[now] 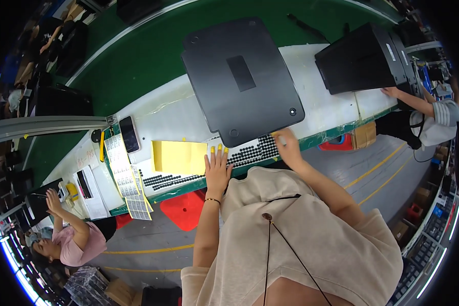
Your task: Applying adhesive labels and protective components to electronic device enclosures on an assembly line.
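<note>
The left hand lies flat with its fingers spread wide on a sheet of small black round pads at the near edge of the white workbench, holding nothing; its fingertips wear yellow covers. The right hand rests farther right on the same sheet, fingers curled at the near edge of a large black flat panel; whether it pinches a pad cannot be told. Just left of the left hand lies a yellow paper sheet, and farther left a strip of labels and a smartphone. At the far right another person's hand touches a second black panel
</note>
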A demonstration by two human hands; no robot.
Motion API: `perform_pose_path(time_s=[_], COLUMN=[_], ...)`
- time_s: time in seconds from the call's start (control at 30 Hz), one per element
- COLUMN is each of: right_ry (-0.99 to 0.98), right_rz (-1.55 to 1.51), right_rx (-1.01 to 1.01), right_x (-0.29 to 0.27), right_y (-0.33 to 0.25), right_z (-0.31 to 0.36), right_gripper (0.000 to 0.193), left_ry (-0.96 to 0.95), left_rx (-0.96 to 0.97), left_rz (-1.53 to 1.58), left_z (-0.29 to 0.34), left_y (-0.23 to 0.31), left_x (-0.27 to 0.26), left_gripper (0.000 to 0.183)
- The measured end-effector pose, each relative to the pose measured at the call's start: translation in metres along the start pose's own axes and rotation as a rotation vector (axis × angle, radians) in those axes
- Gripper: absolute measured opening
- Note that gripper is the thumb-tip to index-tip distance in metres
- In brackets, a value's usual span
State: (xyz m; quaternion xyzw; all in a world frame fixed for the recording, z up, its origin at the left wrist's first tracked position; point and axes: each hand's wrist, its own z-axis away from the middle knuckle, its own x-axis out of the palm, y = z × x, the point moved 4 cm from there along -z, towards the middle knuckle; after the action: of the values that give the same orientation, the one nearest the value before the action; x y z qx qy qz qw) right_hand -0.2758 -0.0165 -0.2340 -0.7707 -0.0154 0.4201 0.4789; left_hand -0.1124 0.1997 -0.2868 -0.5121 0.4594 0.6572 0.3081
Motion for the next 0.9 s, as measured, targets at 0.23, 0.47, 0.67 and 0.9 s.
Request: perform_pose_path(time_s=[0.23,0.47,0.67,0.9], right_ry=[-0.357,-0.393,-0.293,-0.349], right_rz=[0.301,0.321,0.321,0.232], right_rx=[-0.259,-0.351,-0.396,-0.41], right_x=[0.046,0.059,0.065,0.07], right_y=[-0.011,-0.015,-0.014,-0.014], right_z=[0.017,0.018,0.012,0.004], right_gripper=[0.021,0.022,0.016,0.01], left_ry=[0.05,0.134,0.163,0.178], left_rx=[0.077,0.08,0.053,0.061], left_rz=[0.189,0.267,0.292,0.298], left_z=[-0.016,-0.024,-0.033,-0.041], left_y=[0.025,0.036,0.033,0.033], left_x=[-0.004,-0.002,-0.005,-0.009], left_gripper=[0.045,0.024,0.015,0.008])
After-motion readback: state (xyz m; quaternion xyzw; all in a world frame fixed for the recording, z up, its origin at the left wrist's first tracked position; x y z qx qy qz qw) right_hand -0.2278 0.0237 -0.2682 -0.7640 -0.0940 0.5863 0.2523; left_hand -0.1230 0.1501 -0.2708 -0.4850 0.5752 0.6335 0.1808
